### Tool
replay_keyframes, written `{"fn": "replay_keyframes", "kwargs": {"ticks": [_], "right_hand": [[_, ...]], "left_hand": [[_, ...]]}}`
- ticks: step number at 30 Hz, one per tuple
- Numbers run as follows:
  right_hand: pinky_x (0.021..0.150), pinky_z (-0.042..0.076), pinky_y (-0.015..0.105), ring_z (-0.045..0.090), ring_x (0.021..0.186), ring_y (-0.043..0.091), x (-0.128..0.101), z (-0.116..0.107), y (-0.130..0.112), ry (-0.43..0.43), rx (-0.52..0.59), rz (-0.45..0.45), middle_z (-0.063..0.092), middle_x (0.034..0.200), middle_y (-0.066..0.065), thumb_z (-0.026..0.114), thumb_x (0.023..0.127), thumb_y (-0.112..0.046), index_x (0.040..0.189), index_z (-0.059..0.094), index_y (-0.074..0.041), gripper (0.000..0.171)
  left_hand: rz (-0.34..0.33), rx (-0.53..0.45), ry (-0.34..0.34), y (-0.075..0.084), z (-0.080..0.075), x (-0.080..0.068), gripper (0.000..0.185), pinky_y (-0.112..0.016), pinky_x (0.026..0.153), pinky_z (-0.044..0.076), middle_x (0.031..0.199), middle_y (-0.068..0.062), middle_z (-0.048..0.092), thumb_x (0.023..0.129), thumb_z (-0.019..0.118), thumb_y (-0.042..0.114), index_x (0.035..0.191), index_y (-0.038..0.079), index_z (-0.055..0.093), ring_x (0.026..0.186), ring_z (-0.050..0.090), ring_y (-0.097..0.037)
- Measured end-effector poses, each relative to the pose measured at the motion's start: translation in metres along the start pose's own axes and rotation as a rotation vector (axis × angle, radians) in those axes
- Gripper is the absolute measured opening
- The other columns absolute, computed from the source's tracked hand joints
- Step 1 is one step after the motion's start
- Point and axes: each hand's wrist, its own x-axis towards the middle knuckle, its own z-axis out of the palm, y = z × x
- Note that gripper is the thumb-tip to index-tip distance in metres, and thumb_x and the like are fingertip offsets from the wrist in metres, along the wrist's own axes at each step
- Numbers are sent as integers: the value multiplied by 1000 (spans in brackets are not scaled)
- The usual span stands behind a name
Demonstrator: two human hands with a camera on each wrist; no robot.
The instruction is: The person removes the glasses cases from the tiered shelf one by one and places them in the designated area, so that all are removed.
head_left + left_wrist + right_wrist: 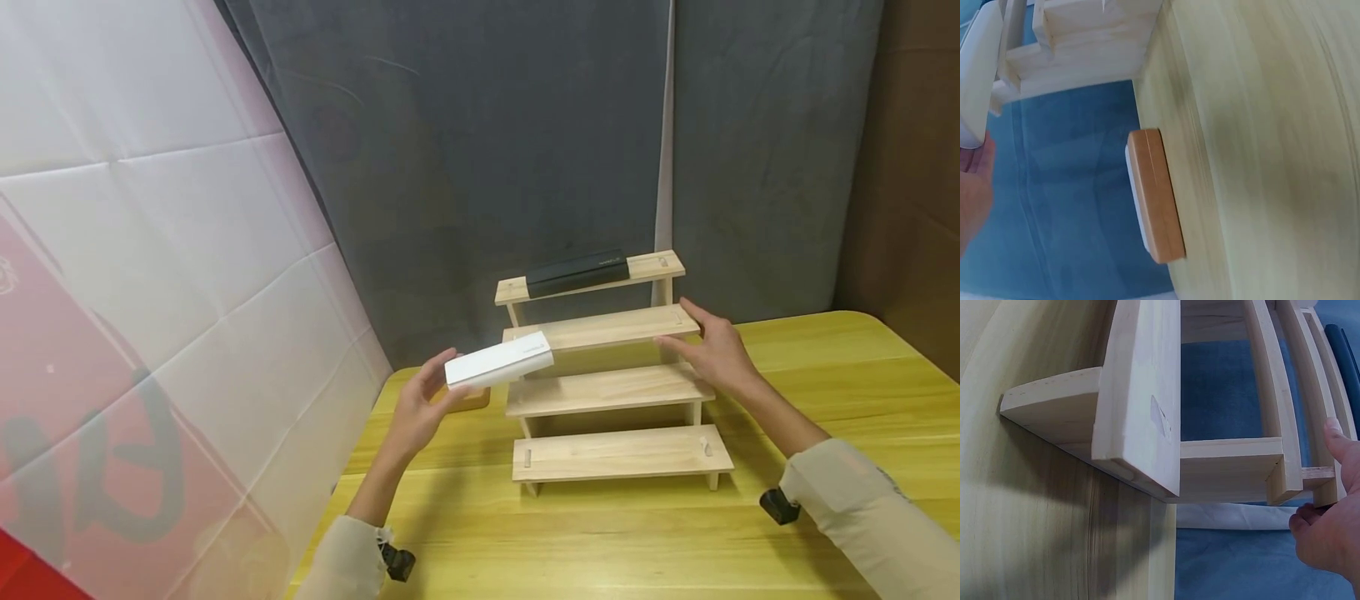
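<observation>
My left hand holds a long white glasses case by its left end, raised in front of the left side of a stepped wooden display stand. In the left wrist view, the white case shows at the upper left with part of the hand below it. My right hand grips the right end of the stand's second shelf from the top. The right wrist view shows that hand with its thumb on the shelf edge. A black glasses case lies on the top shelf.
An orange-brown case with a pale edge sits on the table left of the stand, partly hidden in the head view. The yellow wood-grain table meets a grey curtain behind and a white panel at left.
</observation>
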Motion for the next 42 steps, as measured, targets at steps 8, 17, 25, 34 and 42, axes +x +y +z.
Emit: {"fn": "replay_keyframes", "kwargs": {"ticks": [8,17,25,34,42], "right_hand": [[64,37,35,42,79,28,0,0,0,-2,5,-2,53,146,35,78,99,-34,163,30,7,90],[76,41,39,48,89,34,2,3,-1,2,8,-11,37,162,33,79,99,-32,162,31,8,89],[73,41,38,46,83,30,1,1,0,-11,6,-1,38,162,33,78,100,-34,164,29,6,90],[58,34,32,32,62,18,0,-1,1,-3,-2,-2,54,97,21,78,100,-35,164,29,4,90],[81,44,47,50,93,37,0,0,0,-13,23,0,34,164,33,78,100,-33,164,27,5,91]], "left_hand": [[10,-6,31,-5,-17,-9,61,-31,111,50,146,-25,60,95,76,-6,150,-8,51,135,60,-32],[-6,10,62,-11,-33,-19,60,-25,111,48,146,-24,60,96,75,-6,150,-8,51,133,60,-17],[3,30,72,-11,-41,-23,58,-21,111,47,146,-24,61,96,75,-5,149,-9,51,128,62,-8],[-31,43,103,-14,-51,-25,60,-23,111,48,146,-25,61,96,76,-4,149,-11,50,126,63,-7],[-56,36,130,-23,-61,-32,59,-21,107,50,145,-28,60,95,75,-6,148,-11,51,124,63,-5]]}}
